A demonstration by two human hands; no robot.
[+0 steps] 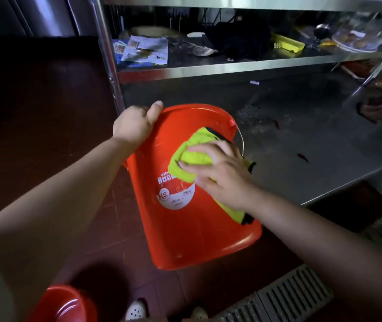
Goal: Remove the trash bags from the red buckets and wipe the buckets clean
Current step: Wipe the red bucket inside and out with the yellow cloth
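Note:
A red bucket point(197, 228) is held tilted in the air at the centre, its outer wall with a white label facing me and its mouth turned away toward the steel table. My left hand point(134, 124) grips its rim at the upper left, thumb over the edge. My right hand point(218, 170) presses a yellow-green cloth point(192, 156) flat against the bucket's outer wall, just above the label. A second red bucket point(64, 305) shows partly at the bottom left on the floor. No trash bag is visible on either bucket.
A steel table point(301, 140) stands right behind the bucket, with a cluttered shelf point(208, 66) above it holding papers, a black bag and yellow items. A steel post point(108, 54) rises at the left. A floor drain grate point(285, 296) runs at the bottom right over dark red tiles.

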